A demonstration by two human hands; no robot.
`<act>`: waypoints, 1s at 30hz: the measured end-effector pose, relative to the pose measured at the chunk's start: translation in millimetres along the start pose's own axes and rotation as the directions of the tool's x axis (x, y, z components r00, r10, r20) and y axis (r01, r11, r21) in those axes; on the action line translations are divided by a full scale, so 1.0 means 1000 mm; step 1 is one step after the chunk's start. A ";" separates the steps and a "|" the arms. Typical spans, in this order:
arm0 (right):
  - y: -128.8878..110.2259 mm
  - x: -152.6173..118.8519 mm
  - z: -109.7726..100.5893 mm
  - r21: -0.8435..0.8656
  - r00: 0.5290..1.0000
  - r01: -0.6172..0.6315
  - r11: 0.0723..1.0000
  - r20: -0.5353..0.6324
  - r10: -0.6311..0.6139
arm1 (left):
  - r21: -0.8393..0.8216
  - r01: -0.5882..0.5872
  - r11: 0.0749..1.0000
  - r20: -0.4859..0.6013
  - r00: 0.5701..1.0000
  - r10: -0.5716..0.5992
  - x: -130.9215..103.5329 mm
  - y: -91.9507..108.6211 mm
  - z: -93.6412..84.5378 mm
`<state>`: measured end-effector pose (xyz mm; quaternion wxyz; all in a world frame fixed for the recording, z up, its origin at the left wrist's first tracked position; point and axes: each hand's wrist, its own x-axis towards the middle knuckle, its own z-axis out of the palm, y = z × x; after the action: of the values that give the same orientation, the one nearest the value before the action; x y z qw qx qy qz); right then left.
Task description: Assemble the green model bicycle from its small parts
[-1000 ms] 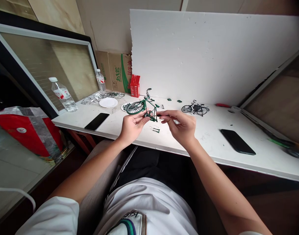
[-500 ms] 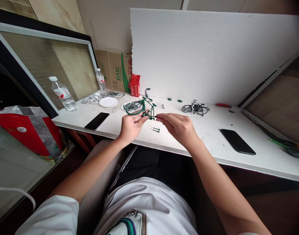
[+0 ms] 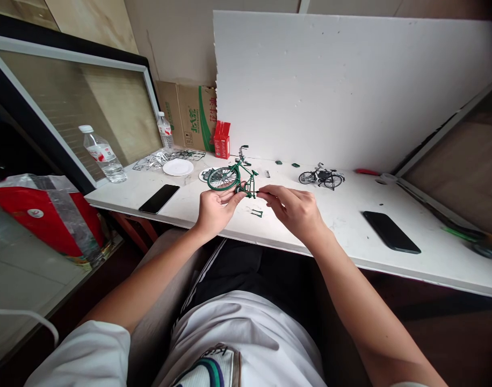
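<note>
A green model bicycle (image 3: 237,173), with its front wheel on and no rear wheel on the frame, is tilted above the table. My left hand (image 3: 216,210) grips it low by the pedal area, thumb and fingers closed. At the rear end of the frame, my right hand (image 3: 294,207) is pinched; a tiny dark piece seems to stick out of its fingertips, too small to name. On the table below the hands lies a small green U-shaped part (image 3: 257,213). Behind the front wheel, a white plate (image 3: 203,175) holding green parts is partly hidden.
A finished-looking black model bicycle (image 3: 322,176) stands to the right. Phones lie at left (image 3: 159,199) and right (image 3: 391,232). An empty white plate (image 3: 178,167), part frames, bottles (image 3: 105,156), a red box (image 3: 222,141) and a carton stand back left. A white board (image 3: 351,91) rises behind.
Almost nothing differs. Both hands keep their places at the bicycle; the view has shifted very slightly.
</note>
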<state>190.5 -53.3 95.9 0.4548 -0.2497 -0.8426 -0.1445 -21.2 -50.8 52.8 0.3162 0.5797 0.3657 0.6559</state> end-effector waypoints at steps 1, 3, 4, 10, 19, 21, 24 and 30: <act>0.000 0.000 0.000 0.005 1.000 -0.012 1.000 0.001 0.012 | 0.001 0.000 1.000 0.004 1.000 0.000 0.000 0.001 0.000; 0.000 0.000 0.000 0.018 0.999 -0.035 0.999 0.000 0.035 | 0.002 -0.010 1.000 0.010 1.000 0.010 -0.001 0.004 0.001; 0.001 0.000 0.000 0.034 0.999 -0.047 0.998 -0.002 0.047 | 0.003 -0.020 1.000 0.011 1.000 0.020 -0.001 0.005 0.001; 0.006 0.004 0.001 0.311 0.956 -0.221 0.924 -0.118 0.268 | -0.057 0.001 0.998 -0.013 1.000 -0.002 0.009 0.005 -0.002; 0.047 -0.002 0.031 0.652 0.701 -0.632 0.419 0.251 0.667 | -0.396 0.366 0.842 0.212 0.929 -0.304 0.022 -0.013 -0.011; 0.048 -0.004 0.034 0.664 0.672 -0.664 0.343 0.331 0.662 | -0.407 0.395 0.824 0.246 0.916 -0.317 0.023 -0.016 -0.012; 0.039 -0.003 0.034 0.657 0.675 -0.690 0.304 0.434 0.597 | -0.413 0.399 0.819 0.281 0.911 -0.302 0.023 -0.020 -0.011; 0.023 0.000 0.034 0.667 0.689 -0.698 0.260 0.526 0.499 | -0.396 0.430 0.812 0.324 0.892 -0.314 0.019 -0.023 -0.007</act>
<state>179.7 -18.1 78.4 0.4430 -0.3160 -0.6842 0.4855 -31.1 -23.6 42.7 0.6089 0.4812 0.2664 0.5717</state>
